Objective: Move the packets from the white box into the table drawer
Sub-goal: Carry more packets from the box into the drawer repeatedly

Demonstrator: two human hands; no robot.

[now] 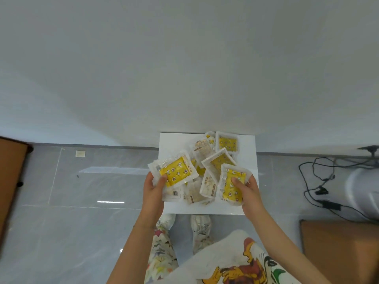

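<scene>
A white box (174, 144) stands on the floor against the wall, right in front of my feet. It holds several clear packets with yellow printed inserts (227, 143). My left hand (153, 191) grips a stack of yellow packets (177, 171) over the box's left edge. My right hand (249, 191) grips another yellow packet (232, 185) over the box's right side, thumb pressed on its face. No table drawer is in view.
Grey tiled floor (82, 222) surrounds the box. A brown wooden piece (10, 177) sits at the far left, another brown surface (340, 249) at the lower right. Black cables (320, 181) and a white object (363, 189) lie at the right.
</scene>
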